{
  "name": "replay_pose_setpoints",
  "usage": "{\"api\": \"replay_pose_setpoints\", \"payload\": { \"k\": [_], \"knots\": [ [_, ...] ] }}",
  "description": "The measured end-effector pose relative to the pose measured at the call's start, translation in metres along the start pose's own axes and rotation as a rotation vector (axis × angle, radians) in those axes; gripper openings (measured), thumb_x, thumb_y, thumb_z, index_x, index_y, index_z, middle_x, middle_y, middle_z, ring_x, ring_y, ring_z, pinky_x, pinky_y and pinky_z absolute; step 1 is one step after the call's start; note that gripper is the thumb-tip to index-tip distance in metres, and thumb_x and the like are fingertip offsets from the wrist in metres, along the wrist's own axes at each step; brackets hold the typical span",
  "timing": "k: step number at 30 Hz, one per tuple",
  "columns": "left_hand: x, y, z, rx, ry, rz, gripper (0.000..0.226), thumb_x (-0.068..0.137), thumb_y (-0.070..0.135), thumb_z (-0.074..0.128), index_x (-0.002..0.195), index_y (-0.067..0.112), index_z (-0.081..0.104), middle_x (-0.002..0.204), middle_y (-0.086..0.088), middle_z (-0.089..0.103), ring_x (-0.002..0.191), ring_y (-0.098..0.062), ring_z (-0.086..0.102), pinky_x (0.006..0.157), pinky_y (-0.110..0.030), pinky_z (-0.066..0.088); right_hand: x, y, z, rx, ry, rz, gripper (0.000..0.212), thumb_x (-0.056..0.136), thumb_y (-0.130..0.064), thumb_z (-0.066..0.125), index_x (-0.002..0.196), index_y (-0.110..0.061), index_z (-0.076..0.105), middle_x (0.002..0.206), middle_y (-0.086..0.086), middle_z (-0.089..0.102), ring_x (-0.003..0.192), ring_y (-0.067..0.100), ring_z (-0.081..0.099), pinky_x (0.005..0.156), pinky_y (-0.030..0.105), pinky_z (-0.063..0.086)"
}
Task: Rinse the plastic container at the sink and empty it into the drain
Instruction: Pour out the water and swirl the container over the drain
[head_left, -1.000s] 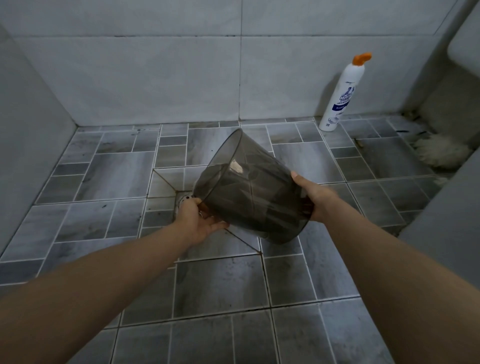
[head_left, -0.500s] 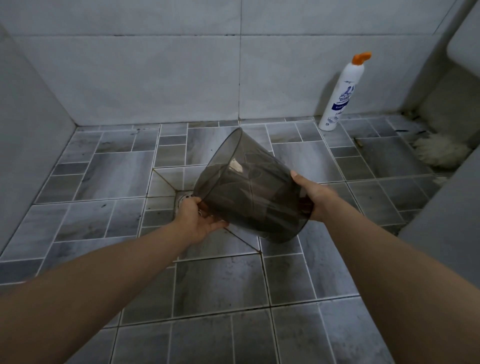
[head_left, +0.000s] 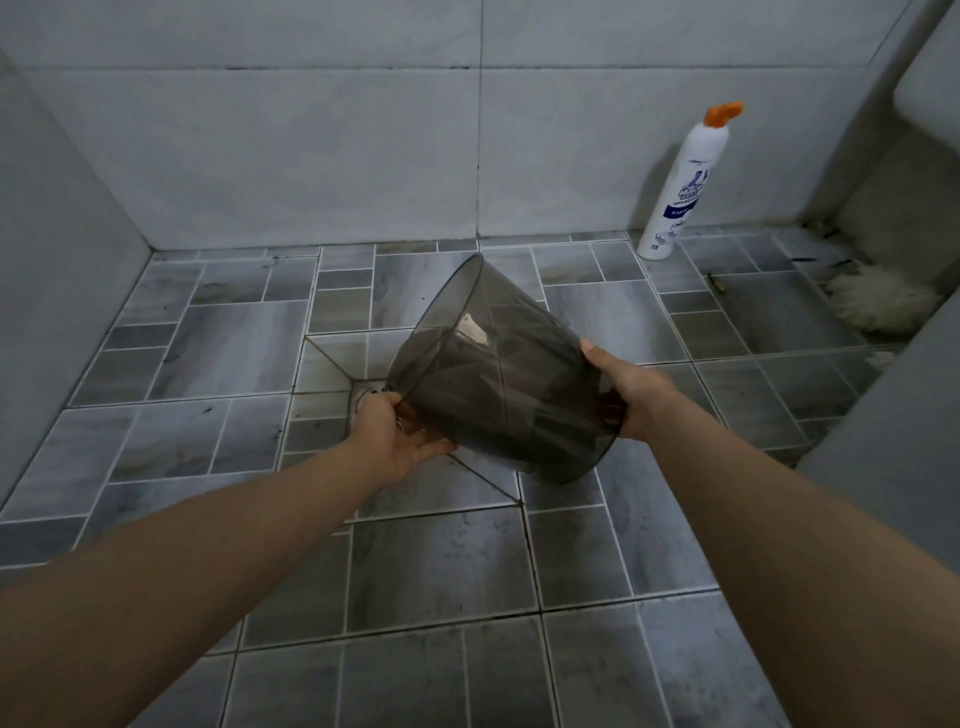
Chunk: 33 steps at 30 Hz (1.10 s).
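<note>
Smoky translucent plastic met skin on both sides: the left hand (head_left: 397, 434) cupped the container (head_left: 501, 382) from below near its wide mouth, fingers (head_left: 441, 446) curled under the wall and thumb up against the rim, clamped on it. The right hand (head_left: 631, 392) gripped the narrower base end, thumb laid along the upper side and the other fingers wrapped round the bottom, seen dimly through the plastic, likewise clamped on the container.

Between the two hands the container was held in the air, tipped over with its open mouth facing away and to the left and its base toward the person. Its lower rim hung just over the drain (head_left: 370, 396), a round metal grate set in the floor (head_left: 441, 566), partly hidden by the left hand. Whether any water was running out could not be told.

Both bare forearms reached in from the bottom corners. Grey marbled tiles covered the floor, meeting pale wall tiles behind. A white bottle (head_left: 683, 189) with an orange cap stood upright against the wall, well apart to the right. Farther right, a pale fluffy mop head (head_left: 880, 301) lay on the floor in the corner.
</note>
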<state>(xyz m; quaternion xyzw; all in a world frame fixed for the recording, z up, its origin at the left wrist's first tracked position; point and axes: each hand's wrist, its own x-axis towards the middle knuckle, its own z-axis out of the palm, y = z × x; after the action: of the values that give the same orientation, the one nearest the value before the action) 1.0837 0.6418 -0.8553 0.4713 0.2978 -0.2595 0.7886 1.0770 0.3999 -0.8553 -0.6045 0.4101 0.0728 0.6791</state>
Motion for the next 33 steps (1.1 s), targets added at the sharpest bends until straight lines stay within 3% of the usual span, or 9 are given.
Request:
{"api": "replay_pose_setpoints", "payload": {
  "k": [5,7,11,16,23,26,28,30,33],
  "knots": [
    [0.002,0.0,-0.0014,0.012,0.001,0.001,0.035,0.094,0.015,0.025,0.07,0.006,0.048,0.095,-0.019,0.058,0.116,-0.04,0.052,0.1,-0.059,0.037,0.0022,-0.0004,-0.0007,-0.004,-0.009,0.024,0.137,-0.002,-0.056,0.087,0.121,-0.007,0.052,0.113,0.017,0.067,0.096,0.036,0.068,0.084,0.054,0.056],
    [0.0038,-0.0003,-0.0027,0.012,-0.003,-0.009,0.034,0.094,0.015,0.025,0.073,0.006,0.049,0.096,-0.019,0.058,0.121,-0.041,0.05,0.098,-0.058,0.038,0.0,-0.0016,-0.0003,-0.014,-0.016,0.022,0.131,0.006,-0.055,0.087,0.122,-0.007,0.052,0.113,0.017,0.067,0.097,0.036,0.067,0.086,0.053,0.056],
    [0.0065,-0.0007,-0.0041,0.003,-0.008,-0.01,0.033,0.094,0.015,0.026,0.069,0.007,0.047,0.095,-0.019,0.058,0.122,-0.042,0.049,0.094,-0.058,0.04,-0.0032,-0.0035,0.0009,-0.036,-0.026,0.017,0.095,0.047,-0.05,0.087,0.122,-0.005,0.051,0.115,0.018,0.065,0.099,0.036,0.066,0.089,0.052,0.055],
    [0.0095,-0.0012,-0.0058,0.005,-0.005,-0.012,0.031,0.094,0.016,0.027,0.077,0.007,0.05,0.098,-0.02,0.059,0.123,-0.042,0.049,0.096,-0.058,0.039,-0.0011,-0.0038,0.0011,-0.027,-0.024,0.032,0.093,0.049,-0.047,0.088,0.123,-0.005,0.052,0.115,0.018,0.066,0.097,0.035,0.067,0.086,0.051,0.056],
    [0.0068,0.0003,-0.0049,0.002,0.004,-0.008,0.031,0.096,0.018,0.026,0.082,0.006,0.052,0.099,-0.02,0.057,0.125,-0.041,0.048,0.102,-0.058,0.036,-0.0035,-0.0055,0.002,-0.013,-0.023,0.037,0.089,0.055,-0.044,0.086,0.124,-0.004,0.049,0.114,0.018,0.064,0.094,0.033,0.066,0.064,0.043,0.058],
    [0.0061,0.0006,-0.0047,0.002,-0.002,-0.005,0.032,0.097,0.02,0.026,0.086,0.006,0.053,0.1,-0.02,0.057,0.127,-0.041,0.047,0.104,-0.058,0.035,-0.0039,-0.0057,0.0024,-0.013,-0.029,0.037,0.088,0.054,-0.045,0.086,0.123,-0.004,0.051,0.114,0.018,0.065,0.095,0.034,0.066,0.067,0.044,0.058],
    [0.0059,0.0009,-0.0051,-0.005,-0.005,-0.002,0.033,0.097,0.02,0.026,0.086,0.007,0.053,0.113,-0.022,0.058,0.127,-0.042,0.047,0.106,-0.059,0.035,-0.0046,-0.006,0.003,-0.013,-0.023,0.03,0.095,0.049,-0.048,0.087,0.124,-0.004,0.05,0.114,0.018,0.064,0.096,0.035,0.066,0.073,0.047,0.058],
    [0.0058,0.0011,-0.0055,-0.011,-0.012,-0.002,0.033,0.098,0.02,0.026,0.087,0.007,0.054,0.13,-0.024,0.053,0.127,-0.042,0.047,0.106,-0.06,0.034,-0.0053,-0.0059,0.0034,-0.028,-0.013,0.026,0.114,0.03,-0.054,0.088,0.125,-0.005,0.05,0.113,0.018,0.064,0.094,0.034,0.067,0.075,0.048,0.059],
    [0.006,0.0013,-0.0059,-0.005,-0.018,0.0,0.033,0.097,0.02,0.026,0.088,0.006,0.054,0.135,-0.024,0.05,0.127,-0.042,0.047,0.106,-0.06,0.034,-0.0023,-0.0047,0.0031,-0.047,-0.01,0.016,0.132,0.01,-0.057,0.086,0.126,-0.006,0.05,0.115,0.018,0.064,0.092,0.034,0.068,0.075,0.049,0.059]
  ]
}}
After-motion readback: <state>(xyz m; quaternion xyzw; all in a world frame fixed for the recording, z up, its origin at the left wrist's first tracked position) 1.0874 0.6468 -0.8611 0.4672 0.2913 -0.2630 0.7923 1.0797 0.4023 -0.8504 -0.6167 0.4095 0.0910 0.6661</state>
